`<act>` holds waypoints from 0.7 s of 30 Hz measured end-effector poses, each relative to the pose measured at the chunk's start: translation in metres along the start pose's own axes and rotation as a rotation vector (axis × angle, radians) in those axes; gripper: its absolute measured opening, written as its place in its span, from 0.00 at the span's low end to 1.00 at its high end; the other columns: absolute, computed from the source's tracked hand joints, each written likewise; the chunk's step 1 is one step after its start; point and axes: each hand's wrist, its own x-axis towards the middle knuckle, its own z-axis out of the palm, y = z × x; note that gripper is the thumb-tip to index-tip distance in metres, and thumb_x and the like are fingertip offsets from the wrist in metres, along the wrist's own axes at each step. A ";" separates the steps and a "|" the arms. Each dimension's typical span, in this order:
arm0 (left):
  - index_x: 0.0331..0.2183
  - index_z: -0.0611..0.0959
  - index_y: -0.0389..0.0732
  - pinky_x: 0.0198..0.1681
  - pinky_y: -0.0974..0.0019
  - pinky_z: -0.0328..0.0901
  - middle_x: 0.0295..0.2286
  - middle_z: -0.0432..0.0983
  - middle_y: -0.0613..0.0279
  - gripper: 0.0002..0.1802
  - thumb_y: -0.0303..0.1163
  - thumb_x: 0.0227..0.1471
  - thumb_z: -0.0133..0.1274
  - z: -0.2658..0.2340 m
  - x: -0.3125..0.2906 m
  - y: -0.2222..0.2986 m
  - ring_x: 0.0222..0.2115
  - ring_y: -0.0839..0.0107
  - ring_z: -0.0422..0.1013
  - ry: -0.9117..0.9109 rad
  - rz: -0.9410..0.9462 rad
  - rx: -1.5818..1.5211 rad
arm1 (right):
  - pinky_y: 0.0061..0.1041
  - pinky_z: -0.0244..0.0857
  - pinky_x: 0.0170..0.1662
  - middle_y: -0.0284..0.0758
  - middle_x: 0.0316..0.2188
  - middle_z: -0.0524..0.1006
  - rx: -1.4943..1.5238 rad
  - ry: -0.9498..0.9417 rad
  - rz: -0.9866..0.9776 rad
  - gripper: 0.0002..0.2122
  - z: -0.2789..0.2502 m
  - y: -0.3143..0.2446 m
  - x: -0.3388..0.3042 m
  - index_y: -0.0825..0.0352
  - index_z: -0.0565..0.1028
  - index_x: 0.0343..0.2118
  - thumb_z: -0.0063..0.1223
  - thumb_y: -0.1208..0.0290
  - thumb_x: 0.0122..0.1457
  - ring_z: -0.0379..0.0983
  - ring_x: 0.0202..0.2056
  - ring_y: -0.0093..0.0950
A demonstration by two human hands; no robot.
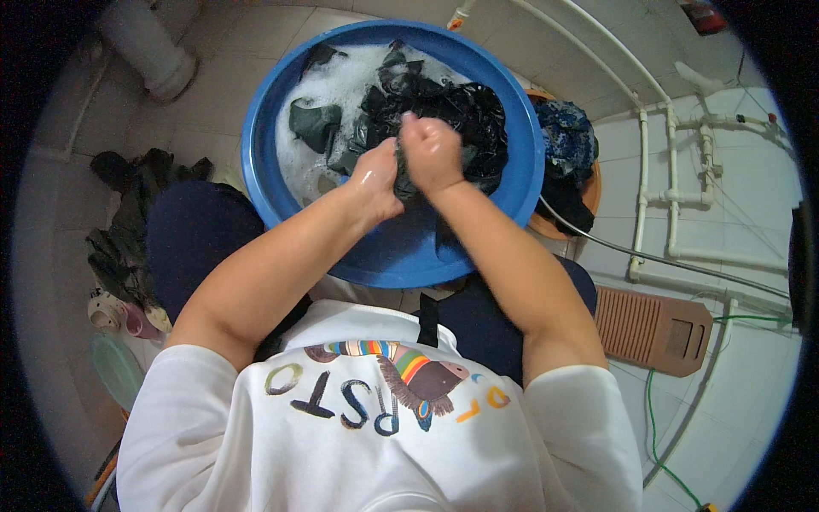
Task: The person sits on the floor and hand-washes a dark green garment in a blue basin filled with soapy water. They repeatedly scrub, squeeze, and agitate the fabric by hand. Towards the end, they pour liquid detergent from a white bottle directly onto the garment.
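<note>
A large blue basin (pixel 256 162) in front of my knees holds white suds (pixel 299 175) and dark wet clothes (pixel 482 119). Over its middle, my left hand (pixel 375 177) and my right hand (pixel 432 154) are close together, wet and foamy. My right hand is closed in a fist on a dark wet garment, and its outline is slightly blurred. The left is closed on the same cloth, though its fingertips are mostly hidden. A dark green piece of cloth (pixel 314 125) pokes out of the foam to the left.
Behind the basin's right side, an orange tub (pixel 592 192) holds blue patterned cloth (pixel 565 136). White pipes (pixel 672 171) and a grey hose (pixel 665 256) run along the right. A brown washboard (pixel 636 328) lies nearby. Dark clothes (pixel 128 222) are heaped at left.
</note>
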 end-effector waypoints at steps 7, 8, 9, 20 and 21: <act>0.26 0.75 0.45 0.29 0.61 0.64 0.22 0.72 0.63 0.12 0.42 0.50 0.43 -0.048 0.006 0.003 0.22 0.66 0.67 -0.330 0.109 -0.042 | 0.33 0.62 0.22 0.40 0.16 0.70 0.015 -0.027 -0.478 0.11 -0.004 -0.050 -0.052 0.65 0.70 0.12 0.52 0.66 0.46 0.68 0.19 0.41; 0.27 0.75 0.45 0.29 0.62 0.64 0.23 0.73 0.63 0.11 0.41 0.50 0.43 -0.061 -0.001 -0.004 0.23 0.66 0.68 -0.462 0.145 -0.133 | 0.34 0.62 0.22 0.41 0.16 0.70 0.035 -0.028 -0.500 0.11 -0.005 -0.047 -0.050 0.65 0.71 0.12 0.52 0.66 0.46 0.68 0.19 0.41; 0.29 0.74 0.44 0.33 0.62 0.65 0.25 0.73 0.63 0.13 0.42 0.52 0.40 -0.021 -0.024 -0.007 0.26 0.67 0.69 -0.213 0.109 -0.005 | 0.35 0.62 0.23 0.42 0.16 0.70 0.072 0.054 -0.376 0.13 -0.006 -0.034 -0.044 0.66 0.71 0.12 0.50 0.65 0.48 0.67 0.19 0.42; 0.34 0.72 0.40 0.39 0.57 0.65 0.32 0.71 0.57 0.18 0.43 0.54 0.33 0.044 -0.078 -0.005 0.33 0.63 0.69 0.133 0.079 0.203 | 0.37 0.63 0.25 0.43 0.19 0.71 0.104 0.133 -0.286 0.13 -0.031 -0.059 -0.053 0.67 0.72 0.14 0.48 0.64 0.48 0.68 0.23 0.43; 0.36 0.73 0.43 0.38 0.61 0.66 0.34 0.72 0.60 0.18 0.45 0.54 0.35 0.066 -0.089 -0.008 0.35 0.65 0.69 0.142 0.036 0.330 | 0.38 0.62 0.25 0.45 0.18 0.70 0.080 0.170 -0.119 0.16 -0.034 -0.053 -0.037 0.68 0.71 0.13 0.46 0.61 0.50 0.67 0.23 0.44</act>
